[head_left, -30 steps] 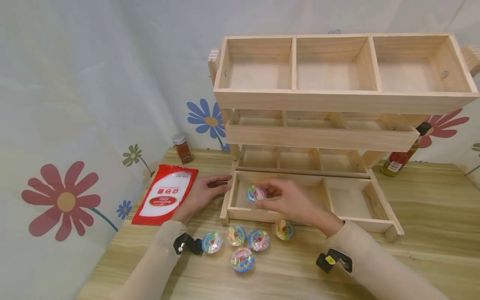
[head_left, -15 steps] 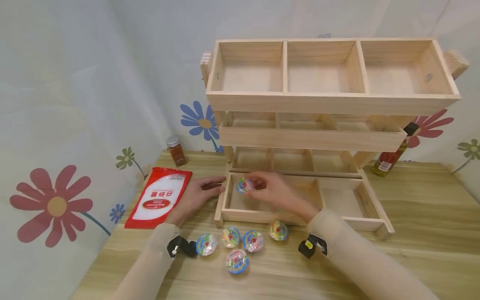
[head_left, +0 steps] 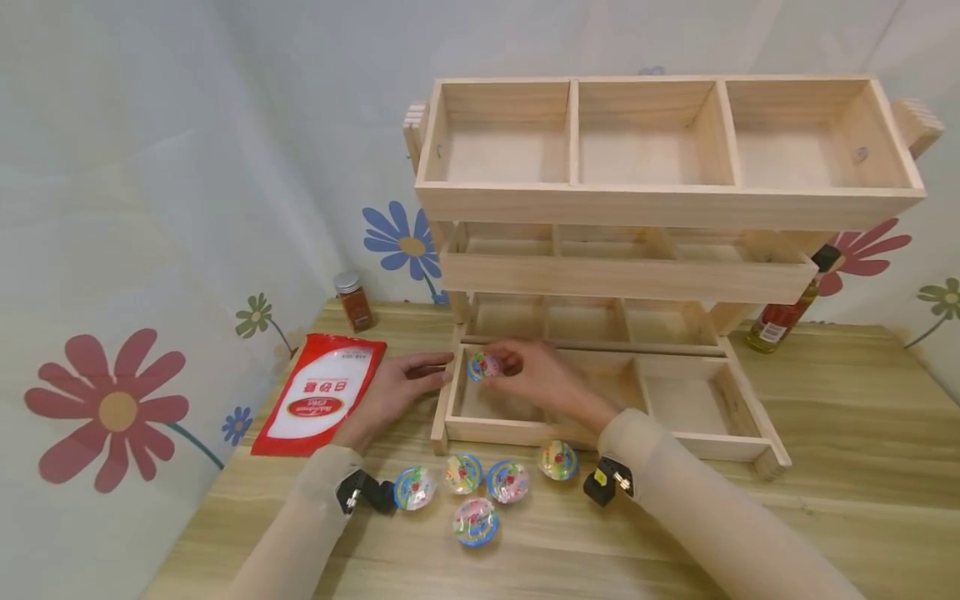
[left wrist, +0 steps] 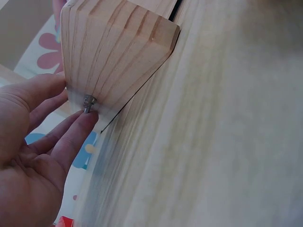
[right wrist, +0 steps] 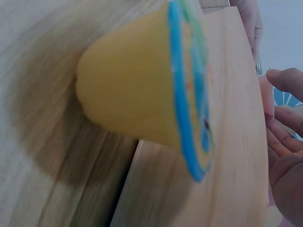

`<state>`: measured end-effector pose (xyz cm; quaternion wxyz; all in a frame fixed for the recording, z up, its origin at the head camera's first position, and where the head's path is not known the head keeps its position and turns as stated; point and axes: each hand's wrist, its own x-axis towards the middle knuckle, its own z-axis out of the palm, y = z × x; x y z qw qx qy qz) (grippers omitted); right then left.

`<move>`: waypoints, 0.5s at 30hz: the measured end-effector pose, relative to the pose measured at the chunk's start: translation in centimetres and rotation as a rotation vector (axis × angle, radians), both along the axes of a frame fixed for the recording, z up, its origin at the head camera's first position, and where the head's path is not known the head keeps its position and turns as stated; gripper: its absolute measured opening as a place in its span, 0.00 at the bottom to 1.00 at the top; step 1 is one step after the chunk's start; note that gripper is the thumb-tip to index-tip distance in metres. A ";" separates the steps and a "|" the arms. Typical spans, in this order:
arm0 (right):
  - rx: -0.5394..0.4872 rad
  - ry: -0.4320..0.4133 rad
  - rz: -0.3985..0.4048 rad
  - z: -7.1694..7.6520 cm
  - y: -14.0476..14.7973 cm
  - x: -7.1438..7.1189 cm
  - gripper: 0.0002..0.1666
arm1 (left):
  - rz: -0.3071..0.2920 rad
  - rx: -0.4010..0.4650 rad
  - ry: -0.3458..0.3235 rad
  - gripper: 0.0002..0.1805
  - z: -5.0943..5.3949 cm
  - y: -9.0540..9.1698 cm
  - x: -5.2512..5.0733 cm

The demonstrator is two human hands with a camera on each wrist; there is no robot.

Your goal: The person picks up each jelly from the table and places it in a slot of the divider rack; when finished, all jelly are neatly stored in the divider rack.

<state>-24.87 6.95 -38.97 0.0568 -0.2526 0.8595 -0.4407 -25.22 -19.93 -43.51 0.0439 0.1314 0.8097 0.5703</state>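
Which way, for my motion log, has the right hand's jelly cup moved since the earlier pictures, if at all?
Yes: the jelly cup has moved left and farther back, judged against the bottom wooden tray.

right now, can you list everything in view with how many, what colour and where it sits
Small cups: 5, blue rims with pink or yellow lids, on the table before the rack
Held cup: 1, blue and pink lid, over the bottom tray's left part
Rack: 1, pale wood, four trays, on the table
Screw: 1 plain, silver, by the left fingertips
Bag: 1, red and white, left of the rack
Jar: 1, reddish brown, silver lid, back left
Bottle: 1, red label, black cap, back right
Table: 1, wood-toned, underneath
Cloth: white, flowered, behind
Wrist cameras: 2, black, at the cuffs
Sleeves: 2, beige, on the arms
Left hand: 1, bare, at the rack's left end
Right hand: 1, bare, grip on the held cup
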 end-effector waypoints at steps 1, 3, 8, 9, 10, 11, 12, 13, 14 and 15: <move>0.000 -0.004 0.001 -0.1 -0.1 -0.1 0.29 | -0.001 0.004 0.001 0.24 0.0 0.0 0.0; -0.005 -0.012 0.005 -0.2 -0.3 -0.3 0.29 | -0.001 0.005 0.000 0.23 0.0 0.0 0.0; -0.009 -0.018 0.013 -0.3 -0.9 -0.7 0.29 | 0.006 -0.006 -0.002 0.23 0.1 0.0 0.1; -0.007 -0.019 0.012 -0.4 -1.0 -0.8 0.29 | 0.007 -0.006 -0.002 0.23 0.1 0.0 0.1; -0.005 -0.019 0.009 -0.4 -1.1 -0.8 0.29 | 0.006 -0.002 0.000 0.23 0.1 0.0 0.0; -0.002 -0.018 0.005 -0.5 -1.1 -0.9 0.29 | 0.006 -0.002 0.002 0.23 0.0 0.0 0.0; -0.002 -0.020 0.001 -0.7 -1.2 -1.0 0.29 | 0.007 -0.003 0.004 0.23 0.0 0.0 0.0; -0.003 -0.023 -0.004 -0.8 -1.2 -1.1 0.30 | 0.007 -0.001 0.006 0.23 -0.1 0.0 -0.1; -0.004 -0.024 -0.010 -0.9 -1.3 -1.2 0.30 | 0.008 -0.002 0.006 0.23 -0.1 0.0 -0.1; -0.007 -0.026 -0.014 -1.0 -1.3 -1.3 0.30 | 0.009 -0.005 0.007 0.23 -0.2 0.0 -0.1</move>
